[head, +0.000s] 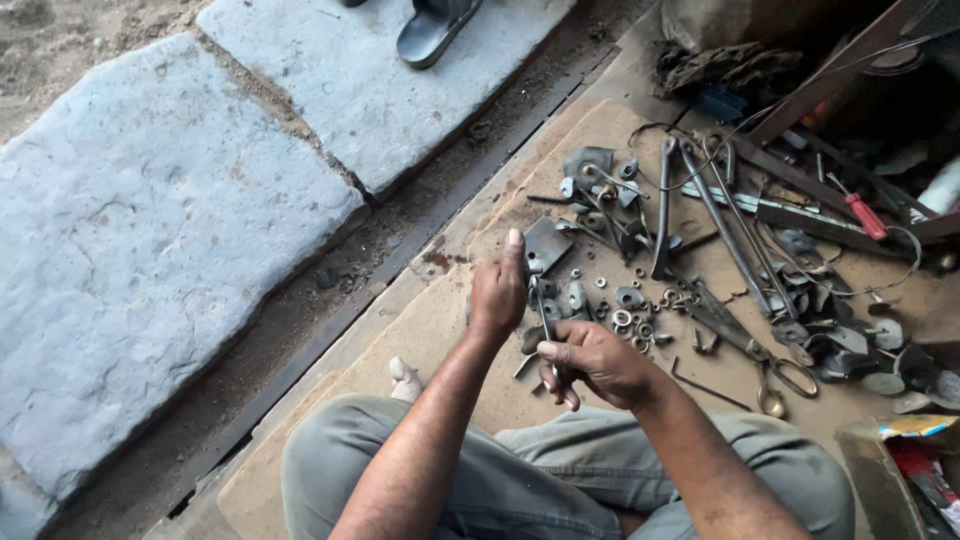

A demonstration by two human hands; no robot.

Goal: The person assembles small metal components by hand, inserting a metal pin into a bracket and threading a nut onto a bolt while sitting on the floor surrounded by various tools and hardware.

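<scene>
Grey-trousered knees [560,470] fill the foreground as a person sits cross-legged on a sheet of cardboard [420,340], both hands at work over a scatter of metal scrap. Right hand [595,362] is closed, thumb and fingers pinched around a thin metal rod [543,318] that stands nearly upright; left hand [498,290], just beside the rod, is curled over its upper end and a small dark fitting there, though how firmly it holds cannot be told. Just beyond the rod lie loose nuts and washers [630,318] and a flat plate [547,243]; farther from it, long pliers [662,205], scissors [778,385] and a red-handled screwdriver [862,215]. Well away from the rod, a sandal [432,28] rests on stone slabs [150,230]. Judged from this, the slim rod could slip or bend under pressure and jab a bare finger, and any dropped piece might vanish among the scrap.
</scene>
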